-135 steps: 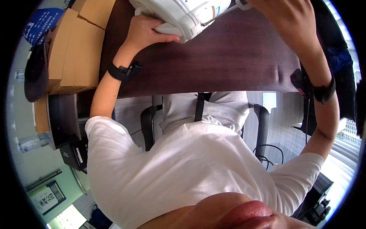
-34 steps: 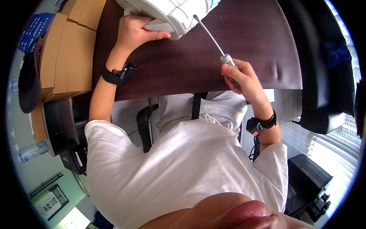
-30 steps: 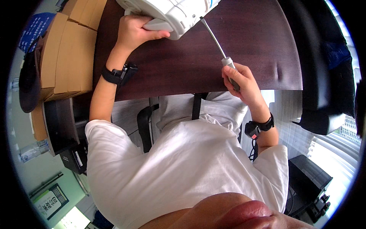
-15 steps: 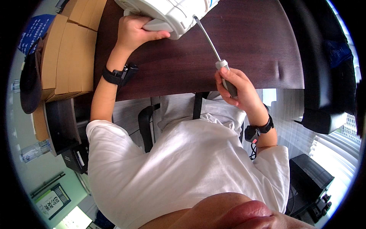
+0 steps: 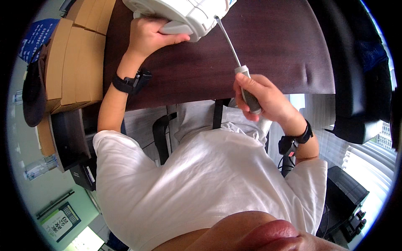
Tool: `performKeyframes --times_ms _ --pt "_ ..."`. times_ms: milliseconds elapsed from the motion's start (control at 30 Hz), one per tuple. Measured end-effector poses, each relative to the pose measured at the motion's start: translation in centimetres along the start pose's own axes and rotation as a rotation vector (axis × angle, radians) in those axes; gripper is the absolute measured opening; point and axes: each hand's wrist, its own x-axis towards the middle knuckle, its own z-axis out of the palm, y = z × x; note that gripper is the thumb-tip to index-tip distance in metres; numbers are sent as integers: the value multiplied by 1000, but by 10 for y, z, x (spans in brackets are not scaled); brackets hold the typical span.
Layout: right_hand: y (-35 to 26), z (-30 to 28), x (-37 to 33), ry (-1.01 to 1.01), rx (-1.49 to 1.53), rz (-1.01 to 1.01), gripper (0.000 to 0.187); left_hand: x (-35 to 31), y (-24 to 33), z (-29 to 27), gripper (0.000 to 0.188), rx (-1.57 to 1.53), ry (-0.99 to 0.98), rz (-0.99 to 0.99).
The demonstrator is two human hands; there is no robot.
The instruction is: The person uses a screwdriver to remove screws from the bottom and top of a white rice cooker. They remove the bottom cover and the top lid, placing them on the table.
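Observation:
At the top of the picture a rounded white plastic appliance is held over the dark table, partly cut off by the edge, so its kind is unclear. My left hand is closed around its near left side, with the thumb along a protruding white part. In my right hand is a screwdriver, with its grey handle wrapped in the fingers. The metal shaft points away and to the left. Its tip meets the appliance's right side at a small dark spot; whether it sits in a screw cannot be made out.
The dark reddish-brown table curves toward me. Cardboard boxes are stacked at its left, with a dark cap beside them. A black chair stands at the right. A black machine is by the window blinds.
My right wrist and forearm have swung to the right and the grip has turned, while the screwdriver tip stays at the appliance. The appliance and tip have shifted slightly in the picture.

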Motion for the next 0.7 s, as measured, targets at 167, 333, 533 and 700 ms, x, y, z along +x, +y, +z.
performKeyframes --times_ms 167,333,533,700 --pt "-7 -27 7 29 -235 -25 42 0 -2 -1 46 -44 -43 -42" --pt "-18 -57 20 518 -1468 -388 24 0 -4 -2 46 -75 -43 -38" --pt "-66 -90 8 764 -2104 -607 27 4 -6 3 51 -78 88 56" --pt "-111 -85 18 804 -2303 -860 15 3 -7 3 52 -70 66 78"
